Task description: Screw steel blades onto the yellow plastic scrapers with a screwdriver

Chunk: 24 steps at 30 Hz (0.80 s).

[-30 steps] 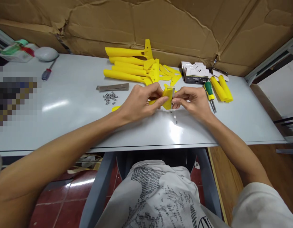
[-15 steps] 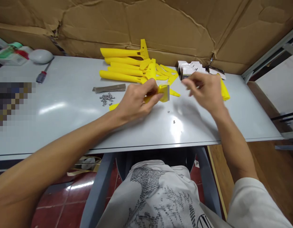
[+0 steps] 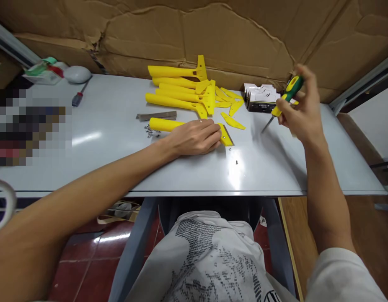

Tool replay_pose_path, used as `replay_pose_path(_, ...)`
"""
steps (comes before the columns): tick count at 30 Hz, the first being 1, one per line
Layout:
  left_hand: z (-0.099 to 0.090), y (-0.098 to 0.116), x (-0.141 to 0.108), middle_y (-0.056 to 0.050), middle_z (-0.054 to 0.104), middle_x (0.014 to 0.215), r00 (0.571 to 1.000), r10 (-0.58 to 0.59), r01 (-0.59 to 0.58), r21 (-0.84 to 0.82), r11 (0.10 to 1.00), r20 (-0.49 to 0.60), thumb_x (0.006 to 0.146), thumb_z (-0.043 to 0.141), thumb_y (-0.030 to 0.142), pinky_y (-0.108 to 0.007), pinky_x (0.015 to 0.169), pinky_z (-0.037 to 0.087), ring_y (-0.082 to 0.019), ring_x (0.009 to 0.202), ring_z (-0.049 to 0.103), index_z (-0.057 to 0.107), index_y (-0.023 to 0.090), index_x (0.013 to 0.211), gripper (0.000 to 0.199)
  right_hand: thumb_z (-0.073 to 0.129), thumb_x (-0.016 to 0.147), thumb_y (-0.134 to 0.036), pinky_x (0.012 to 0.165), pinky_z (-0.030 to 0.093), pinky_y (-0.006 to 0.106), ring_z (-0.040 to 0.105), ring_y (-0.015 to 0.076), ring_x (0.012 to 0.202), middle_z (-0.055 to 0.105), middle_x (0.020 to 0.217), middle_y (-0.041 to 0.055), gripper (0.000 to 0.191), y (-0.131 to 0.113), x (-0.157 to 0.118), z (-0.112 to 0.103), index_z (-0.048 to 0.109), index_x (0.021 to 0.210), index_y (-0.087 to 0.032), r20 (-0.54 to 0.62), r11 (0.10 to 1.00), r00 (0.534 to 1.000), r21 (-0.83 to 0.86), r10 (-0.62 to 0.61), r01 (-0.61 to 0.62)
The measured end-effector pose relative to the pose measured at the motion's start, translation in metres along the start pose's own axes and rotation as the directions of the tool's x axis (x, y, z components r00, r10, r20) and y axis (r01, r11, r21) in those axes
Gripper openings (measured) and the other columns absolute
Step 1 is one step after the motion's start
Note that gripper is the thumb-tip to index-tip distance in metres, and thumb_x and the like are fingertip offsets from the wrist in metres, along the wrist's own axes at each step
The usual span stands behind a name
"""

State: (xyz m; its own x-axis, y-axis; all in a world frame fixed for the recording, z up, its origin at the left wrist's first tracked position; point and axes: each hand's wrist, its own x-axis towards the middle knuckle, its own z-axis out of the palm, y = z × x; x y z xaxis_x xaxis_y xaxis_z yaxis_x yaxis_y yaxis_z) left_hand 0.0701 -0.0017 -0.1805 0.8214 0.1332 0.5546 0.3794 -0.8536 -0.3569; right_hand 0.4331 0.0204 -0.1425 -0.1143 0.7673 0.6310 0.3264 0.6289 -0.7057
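Note:
My left hand (image 3: 198,136) is closed over the neck of a yellow scraper (image 3: 165,124) lying on the table, its handle pointing left. A thin metal blade edge and a screw hole show at the scraper's head, right of my fingers. Raised on the right, my right hand (image 3: 302,111) grips a screwdriver (image 3: 293,89) with a green and yellow handle, its shaft slanting down to the left. Two small metal pieces, one a screw (image 3: 236,162), lie in front of the scraper's head. Behind it are several yellow scraper bodies (image 3: 172,100) and loose yellow cover pieces (image 3: 232,121).
Grey blades (image 3: 158,116) lie stacked left of the scrapers, near a pile of screws (image 3: 148,131). White and black packets (image 3: 261,98) stand at the back right. Another screwdriver (image 3: 77,99) lies at left by a rounded grey object (image 3: 77,74). Cardboard (image 3: 143,37) lines the back.
My left hand has lowered the scraper flat onto the table and turned palm down over it. My right hand, empty-looking before, has moved right and up and now holds the green and yellow screwdriver.

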Motion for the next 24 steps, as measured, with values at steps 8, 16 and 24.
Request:
replay_pose_path(8,0.002,-0.007,0.001,-0.010,0.080,0.102,0.992,0.082,-0.079,-0.038,0.996,0.096,0.117,0.053,0.028,-0.039,0.077,0.064,-0.024,0.091,0.075,0.072,0.020,0.100,0.026,0.091,0.091,-0.075,0.051,0.059,0.037,0.070,0.0167,0.070,0.070,0.138,0.0046,0.087,-0.071,-0.023,0.087,0.044,0.159,-0.048,-0.082,0.988,0.992,0.131,0.098,-0.087)
replay_pose_path(16,0.006,-0.007,-0.003,-0.011,0.080,0.104,0.993,0.088,-0.084,-0.060,0.995,0.076,0.118,0.055,0.029,-0.036,0.073,0.061,-0.024,0.093,0.076,0.072,0.020,0.101,0.026,0.075,0.100,-0.083,0.050,0.058,0.031,0.073,0.0154,0.069,0.071,0.136,0.0051,0.084,-0.046,-0.028,0.092,0.038,0.169,-0.053,-0.042,0.998,0.999,0.065,-0.002,0.004)
replay_pose_path(24,0.008,-0.007,-0.002,-0.010,0.080,0.105,0.987,0.078,-0.075,-0.021,0.997,0.142,0.118,0.051,0.032,-0.039,0.076,0.063,-0.024,0.094,0.076,0.072,0.021,0.103,0.028,0.078,0.102,-0.076,0.051,0.063,0.031,0.073,0.0144,0.075,0.060,0.161,0.0046,0.078,-0.059,-0.028,0.094,0.043,0.168,-0.054,-0.065,0.999,0.998,0.047,-0.009,0.012)
